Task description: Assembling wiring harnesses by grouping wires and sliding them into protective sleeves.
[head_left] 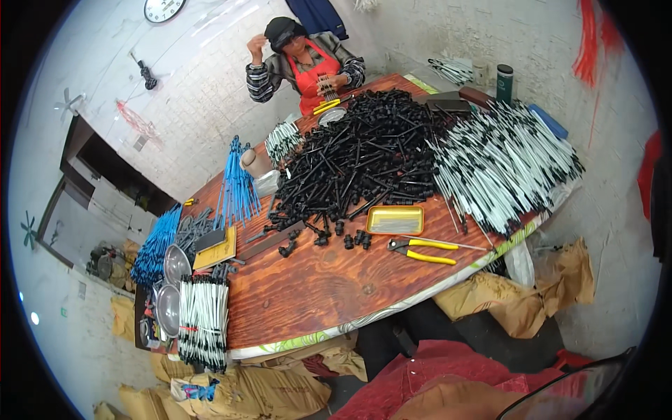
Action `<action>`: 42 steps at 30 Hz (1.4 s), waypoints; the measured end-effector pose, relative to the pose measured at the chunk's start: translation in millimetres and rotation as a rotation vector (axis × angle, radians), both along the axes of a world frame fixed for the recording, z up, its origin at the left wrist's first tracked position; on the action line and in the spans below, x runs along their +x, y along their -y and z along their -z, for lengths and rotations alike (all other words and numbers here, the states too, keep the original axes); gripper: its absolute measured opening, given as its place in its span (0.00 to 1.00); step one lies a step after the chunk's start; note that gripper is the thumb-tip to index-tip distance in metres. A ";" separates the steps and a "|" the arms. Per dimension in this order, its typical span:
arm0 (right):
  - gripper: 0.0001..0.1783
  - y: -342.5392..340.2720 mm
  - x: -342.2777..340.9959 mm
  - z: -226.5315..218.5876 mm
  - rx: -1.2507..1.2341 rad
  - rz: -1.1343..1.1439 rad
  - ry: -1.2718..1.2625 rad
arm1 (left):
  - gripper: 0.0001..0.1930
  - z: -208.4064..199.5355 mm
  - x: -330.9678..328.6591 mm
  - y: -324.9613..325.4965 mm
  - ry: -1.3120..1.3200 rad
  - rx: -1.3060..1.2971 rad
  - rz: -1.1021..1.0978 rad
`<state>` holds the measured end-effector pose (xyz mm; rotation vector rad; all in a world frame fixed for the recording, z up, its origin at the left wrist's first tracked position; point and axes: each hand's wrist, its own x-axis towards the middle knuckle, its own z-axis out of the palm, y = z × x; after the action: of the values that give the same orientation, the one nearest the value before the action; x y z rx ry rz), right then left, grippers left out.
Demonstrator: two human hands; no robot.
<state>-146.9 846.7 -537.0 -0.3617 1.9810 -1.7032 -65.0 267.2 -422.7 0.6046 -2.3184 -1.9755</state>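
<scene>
Neither my left hand nor my right hand shows in the head view; a red garment [399, 378] fills part of the lower edge. On the wooden table [315, 287] before me lie yellow-handled pliers [423, 250], jaws toward the left. Beside them sits a yellow-rimmed tray [395, 220] of thin metal pins. A few loose black fittings [357, 240] lie left of the tray. Behind it rises a large heap of black plastic parts [350, 154]. White rods with black ends [500, 168] are piled to the right, and a bundle of similar rods [204, 318] lies at the left edge.
Across the table a co-worker [308, 66] in a red apron raises one hand and holds thin dark pieces in the other. Blue rods [238, 182], grey parts [192, 231] and round metal bowls [169, 308] stand left. Brown sacks [252, 399] lie below the table.
</scene>
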 end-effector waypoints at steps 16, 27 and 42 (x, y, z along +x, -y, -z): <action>0.13 -100.2 0.2 -16.8 -0.144 0.086 0.396 | 0.16 1.8 6.8 -80.7 0.185 -0.106 -0.006; 0.12 -49.4 98.9 -6.1 -0.332 0.238 0.660 | 0.17 -21.7 46.2 -14.6 0.297 -0.266 0.101; 0.12 139.9 126.1 -211.1 -0.387 0.525 0.814 | 0.18 -2.9 63.6 95.9 0.267 -0.242 0.292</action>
<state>-20.7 706.7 -325.9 0.6952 1.1871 -2.0807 -1.4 171.3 -419.9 0.5688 -2.9017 -1.7626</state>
